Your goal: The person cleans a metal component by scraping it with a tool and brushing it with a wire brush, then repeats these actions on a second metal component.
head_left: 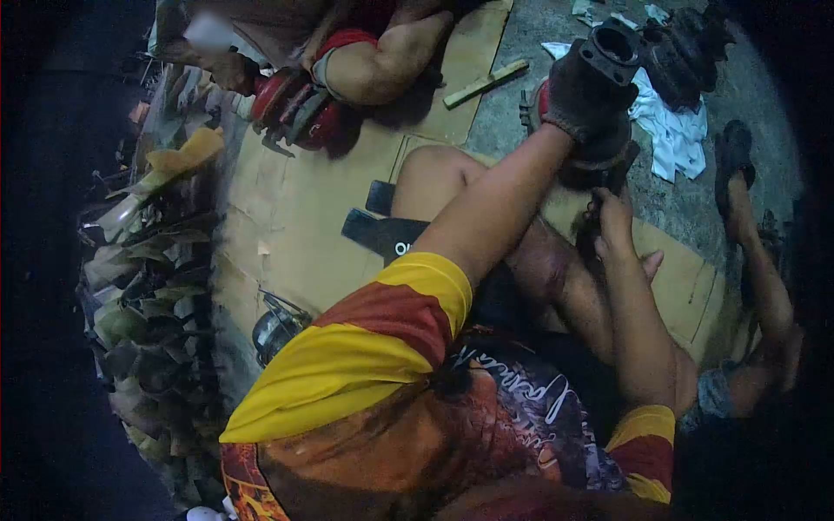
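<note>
Front and centre: a cast metal housing (611,54), square flange on top, standing upright on the ground just past the bent knee, right at the edge of the cardboard (295,217). Clamped round the neck by the gloved left hand (584,100), fingers wrapped tight. Looks heavy and rigid, quite possibly greasy, and not the sort of thing to flex or crack. Best taken low round the neck or under the flange with a full wrap, not by the flange corners alone. Top-heavy by the look of it, so liable to tip if released.

Down at the base, the bare right hand (618,227), fingers curled toward something dark. Too murky to tell whether pinching a small piece or only pressing against it.

Just beside the housing, a crumpled white rag (673,130). Beyond that, another dark lump of machinery (686,43). Off to the right, a sandalled foot (737,169).

Underneath, flattened cardboard sheets over a rough concrete floor (539,35), with a wooden strip (486,82) lying across the join. Top left, a co-worker's arm (382,61) bent over a red part (295,108), well apart from the housing. Along the left edge, a heap of dry leaves (148,304). Dim light, deep shadow all round.
</note>
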The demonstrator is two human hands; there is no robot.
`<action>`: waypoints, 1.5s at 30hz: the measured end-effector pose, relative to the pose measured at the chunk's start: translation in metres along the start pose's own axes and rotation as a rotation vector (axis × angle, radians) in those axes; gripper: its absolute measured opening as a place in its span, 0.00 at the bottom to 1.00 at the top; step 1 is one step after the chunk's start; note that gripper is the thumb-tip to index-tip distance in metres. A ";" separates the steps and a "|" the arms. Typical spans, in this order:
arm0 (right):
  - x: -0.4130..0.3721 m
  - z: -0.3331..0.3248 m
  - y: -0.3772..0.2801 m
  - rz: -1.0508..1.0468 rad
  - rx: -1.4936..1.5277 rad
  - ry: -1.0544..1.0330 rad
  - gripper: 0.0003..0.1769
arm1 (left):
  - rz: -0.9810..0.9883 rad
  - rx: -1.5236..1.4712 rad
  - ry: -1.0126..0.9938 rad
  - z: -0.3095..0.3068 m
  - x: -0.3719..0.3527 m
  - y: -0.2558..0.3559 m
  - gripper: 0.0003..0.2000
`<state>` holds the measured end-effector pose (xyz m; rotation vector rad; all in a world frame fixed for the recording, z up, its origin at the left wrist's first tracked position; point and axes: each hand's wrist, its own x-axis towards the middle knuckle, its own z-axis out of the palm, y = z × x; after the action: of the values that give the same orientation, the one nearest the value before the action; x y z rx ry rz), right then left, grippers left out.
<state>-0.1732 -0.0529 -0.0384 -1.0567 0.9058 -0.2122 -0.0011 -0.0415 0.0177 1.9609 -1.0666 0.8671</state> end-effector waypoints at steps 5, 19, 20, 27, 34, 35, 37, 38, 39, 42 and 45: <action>0.000 -0.001 0.005 0.015 0.040 0.020 0.17 | -0.061 -0.121 -0.015 -0.003 -0.007 -0.001 0.20; 0.000 -0.002 0.007 -0.076 0.107 -0.028 0.29 | -0.086 -0.178 -0.122 -0.019 -0.006 0.005 0.15; -0.003 -0.001 0.007 -0.116 0.132 -0.028 0.29 | -0.049 -0.149 -0.124 -0.023 -0.005 0.005 0.14; -0.004 0.001 0.004 -0.093 0.125 0.001 0.28 | 0.012 -0.131 -0.039 -0.021 -0.002 0.003 0.13; 0.000 0.001 0.009 -0.105 0.106 0.004 0.29 | -0.010 -0.202 -0.032 -0.018 -0.006 0.001 0.12; -0.001 0.002 0.007 -0.108 0.121 0.011 0.29 | -0.010 -0.203 -0.031 -0.017 -0.006 0.000 0.12; -0.001 0.002 0.008 -0.099 0.120 0.014 0.29 | -0.024 -0.163 -0.058 -0.017 -0.009 -0.001 0.12; -0.003 0.002 0.005 -0.096 0.120 0.019 0.29 | -0.024 -0.164 -0.058 -0.017 -0.009 -0.002 0.12; -0.006 0.003 0.001 -0.093 0.120 0.020 0.29 | 0.001 -0.155 -0.074 -0.017 -0.008 -0.004 0.12; -0.008 0.000 -0.005 -0.035 0.119 0.014 0.28 | 0.043 -0.141 -0.034 -0.013 -0.006 -0.006 0.12; -0.002 -0.003 -0.003 -0.095 0.117 0.017 0.23 | 0.054 -0.112 0.011 -0.016 -0.007 0.000 0.13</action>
<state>-0.1760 -0.0555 -0.0361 -0.9910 0.8491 -0.3505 -0.0072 -0.0254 0.0205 1.8406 -1.1420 0.8286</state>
